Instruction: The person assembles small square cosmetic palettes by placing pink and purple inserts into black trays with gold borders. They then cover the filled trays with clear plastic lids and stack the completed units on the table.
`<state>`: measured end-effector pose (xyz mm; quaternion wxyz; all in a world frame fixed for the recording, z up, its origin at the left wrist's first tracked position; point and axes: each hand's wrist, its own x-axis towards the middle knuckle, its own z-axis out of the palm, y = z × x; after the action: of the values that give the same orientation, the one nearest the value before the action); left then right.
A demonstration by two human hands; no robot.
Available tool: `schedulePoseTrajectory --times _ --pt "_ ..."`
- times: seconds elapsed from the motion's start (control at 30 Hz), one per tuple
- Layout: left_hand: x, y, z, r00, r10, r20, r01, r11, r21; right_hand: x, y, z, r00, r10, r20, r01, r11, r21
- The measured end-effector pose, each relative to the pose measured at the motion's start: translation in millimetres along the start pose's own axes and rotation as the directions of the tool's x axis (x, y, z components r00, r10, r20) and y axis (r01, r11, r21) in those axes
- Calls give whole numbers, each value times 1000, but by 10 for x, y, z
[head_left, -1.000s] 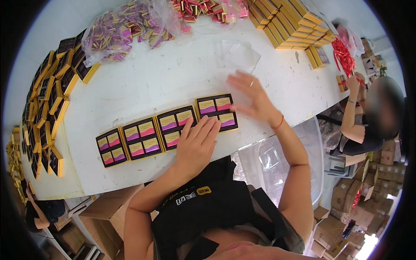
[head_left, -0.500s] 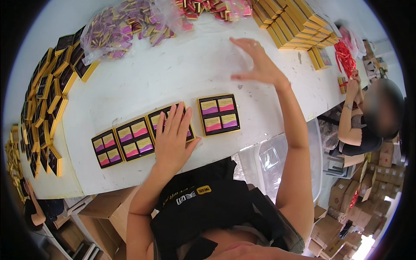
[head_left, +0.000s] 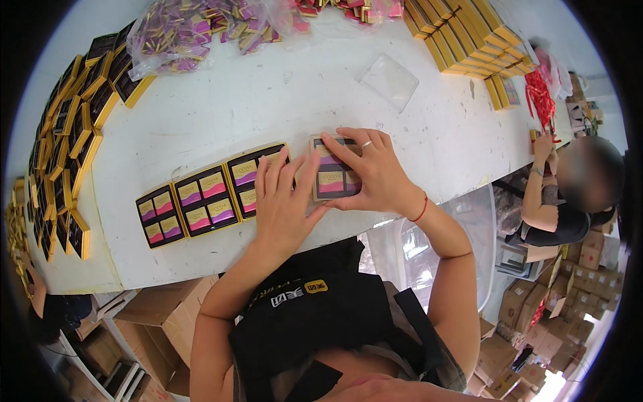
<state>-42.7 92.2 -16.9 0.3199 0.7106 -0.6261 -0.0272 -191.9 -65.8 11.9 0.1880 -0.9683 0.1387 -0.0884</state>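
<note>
At the right end of a row of small boxes, a box of wrapped chocolates (head_left: 330, 182) has a clear plastic lid (head_left: 316, 196) over it. My right hand (head_left: 375, 173) spans this lid, its fingers at the far edge and its thumb at the near edge. My left hand (head_left: 284, 204) lies with fingers stretched out over the third box (head_left: 242, 169), partly hiding it. Its fingertips and thumb reach close to the lidded box's left side; whether they touch is unclear. Left of that sit two more filled boxes, the second box (head_left: 206, 201) and the end box (head_left: 161, 216).
Another clear plastic lid (head_left: 388, 82) lies beyond my right hand. Bags of wrapped chocolates (head_left: 201, 30) line the far side. Gold boxes (head_left: 462, 40) are stacked at far right, dark-lined boxes (head_left: 70, 147) at left. A co-worker (head_left: 546, 194) handles red ribbon (head_left: 538, 97).
My right hand has come down from the far side of the table onto the rightmost box, which now has a clear lid over it. My left hand has shifted slightly right.
</note>
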Motion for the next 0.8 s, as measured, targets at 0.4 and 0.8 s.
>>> schedulePoseTrajectory --times 0.4,0.8 --pt "-13 122 208 954 299 -4 -299 954 7 412 1686 -182 916 346 -202 -368 926 -86" --pt "-609 193 21 936 304 -177 -341 909 -241 768 -475 139 966 -259 23 252 952 172"
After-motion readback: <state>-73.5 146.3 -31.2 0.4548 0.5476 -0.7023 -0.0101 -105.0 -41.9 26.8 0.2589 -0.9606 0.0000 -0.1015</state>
